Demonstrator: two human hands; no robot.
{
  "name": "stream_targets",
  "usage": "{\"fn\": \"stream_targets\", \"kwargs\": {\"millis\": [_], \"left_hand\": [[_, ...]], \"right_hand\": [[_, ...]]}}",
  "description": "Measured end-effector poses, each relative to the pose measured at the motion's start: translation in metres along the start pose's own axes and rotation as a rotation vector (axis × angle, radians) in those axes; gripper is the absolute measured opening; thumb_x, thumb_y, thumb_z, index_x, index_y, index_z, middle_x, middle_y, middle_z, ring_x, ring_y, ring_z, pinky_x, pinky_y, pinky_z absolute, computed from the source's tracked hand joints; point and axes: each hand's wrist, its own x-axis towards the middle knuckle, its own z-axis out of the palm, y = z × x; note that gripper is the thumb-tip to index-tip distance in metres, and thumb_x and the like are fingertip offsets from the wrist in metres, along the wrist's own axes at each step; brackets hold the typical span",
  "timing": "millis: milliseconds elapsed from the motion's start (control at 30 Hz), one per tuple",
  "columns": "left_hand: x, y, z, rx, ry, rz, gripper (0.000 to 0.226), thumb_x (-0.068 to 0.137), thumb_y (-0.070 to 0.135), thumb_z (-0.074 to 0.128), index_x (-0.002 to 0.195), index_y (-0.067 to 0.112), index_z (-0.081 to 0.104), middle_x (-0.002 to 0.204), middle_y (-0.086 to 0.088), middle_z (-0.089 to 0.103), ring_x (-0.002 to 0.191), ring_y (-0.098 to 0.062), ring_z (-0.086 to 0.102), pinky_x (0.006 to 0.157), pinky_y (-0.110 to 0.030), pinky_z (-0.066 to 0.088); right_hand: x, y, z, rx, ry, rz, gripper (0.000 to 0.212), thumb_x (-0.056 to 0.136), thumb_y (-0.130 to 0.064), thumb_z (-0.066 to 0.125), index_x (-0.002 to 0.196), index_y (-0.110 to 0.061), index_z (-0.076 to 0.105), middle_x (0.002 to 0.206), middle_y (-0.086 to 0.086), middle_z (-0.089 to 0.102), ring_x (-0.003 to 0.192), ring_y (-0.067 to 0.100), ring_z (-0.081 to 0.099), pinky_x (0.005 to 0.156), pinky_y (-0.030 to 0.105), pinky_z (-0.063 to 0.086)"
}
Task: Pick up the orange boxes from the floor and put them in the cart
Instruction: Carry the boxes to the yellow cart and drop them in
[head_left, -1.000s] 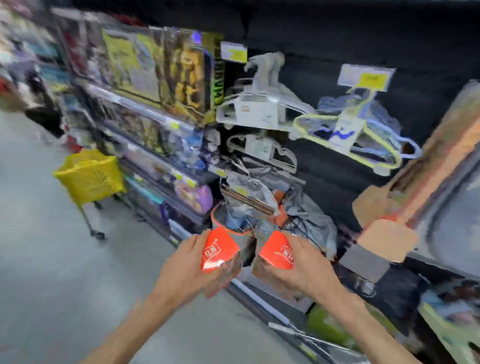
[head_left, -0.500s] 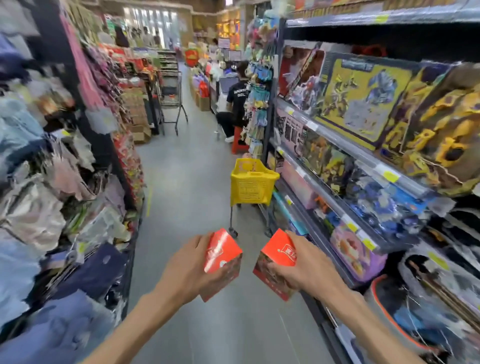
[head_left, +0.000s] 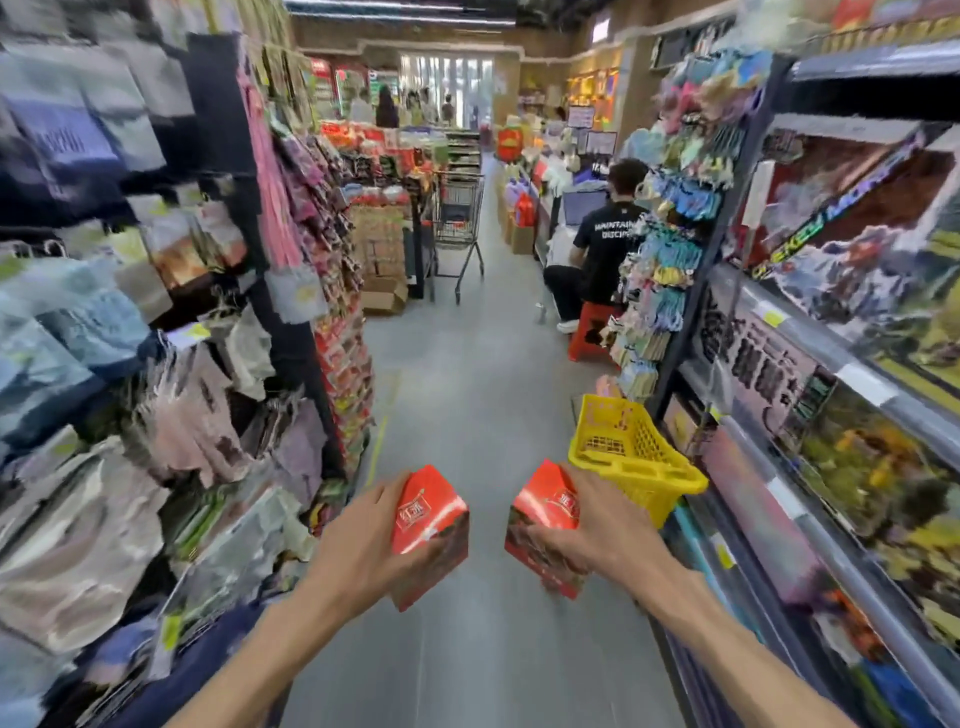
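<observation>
A seated person (head_left: 602, 254) on a red stool (head_left: 589, 332) sat at the aisle's right edge, a metal trolley (head_left: 458, 213) farther back. The yellow cart (head_left: 631, 457) stood against the right-hand shelves (head_left: 831, 364), just beyond the right hand (head_left: 592, 525). The left hand (head_left: 363, 540) gripped the left orange box (head_left: 428, 525), the right hand the right orange box (head_left: 545, 525); both boxes were held above the floor, long axes tilted, tops leaning outward.

left orange box (head_left: 428, 519) | right orange box (head_left: 545, 512) | both tilted, airborne | yellow cart (head_left: 631, 457) just right
</observation>
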Motion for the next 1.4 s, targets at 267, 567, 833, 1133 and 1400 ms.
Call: {"fn": "stream_targets", "kwargs": {"millis": [267,567,833,1133,1400], "left_hand": [[0.214,-0.070,0.030,0.015,0.001,-0.015,0.086,0.073,0.085,0.048,0.141,0.034,0.035,0.124,0.013,0.054,0.112,-0.012,0.055,0.087,-0.036,0.048],[0.519,-0.102,0.075,0.035,-0.118,0.210,0.090,0.074,0.085,0.044,0.146,0.032,0.035,0.130,0.010,0.052,0.118,-0.014,0.052,0.094,-0.034,0.045],[0.763,-0.056,0.175,-0.012,-0.327,0.495,0.094,0.075,0.083,0.047,0.150,0.032,0.026,0.135,0.016,0.044,0.124,-0.007,0.044,0.098,-0.032,0.044],[0.953,0.044,0.305,-0.014,-0.599,0.843,0.100,0.071,0.091,0.041,0.149,0.029,0.032,0.136,0.014,0.045,0.122,-0.010,0.046,0.096,-0.024,0.041],[1.019,0.125,0.434,-0.011,-0.880,1.223,0.105,0.067,0.097,0.034,0.151,0.035,0.023,0.140,0.013,0.041,0.128,-0.013,0.044,0.102,-0.033,0.040]], "right_hand": [[0.233,0.038,0.034,-0.030,-0.010,-0.024,0.095,0.071,-0.081,0.060,0.148,-0.031,0.033,0.140,-0.006,0.052,0.126,0.018,0.050,0.096,0.037,0.046],[0.458,0.106,0.031,0.048,0.052,0.183,0.087,0.073,-0.076,0.060,0.146,-0.040,0.030,0.137,-0.014,0.050,0.125,0.013,0.048,0.092,0.036,0.046],[0.590,0.232,0.022,0.058,0.159,0.488,0.093,0.074,-0.077,0.058,0.150,-0.037,0.024,0.137,-0.009,0.049,0.127,0.016,0.045,0.095,0.036,0.044],[0.666,0.367,0.030,0.090,0.250,0.862,0.094,0.071,-0.082,0.054,0.148,-0.035,0.029,0.139,-0.007,0.048,0.131,0.018,0.043,0.102,0.037,0.041],[0.654,0.406,0.046,0.064,0.379,1.324,0.095,0.067,-0.088,0.049,0.146,-0.040,0.028,0.138,-0.015,0.047,0.127,0.014,0.044,0.103,0.035,0.042]]}}
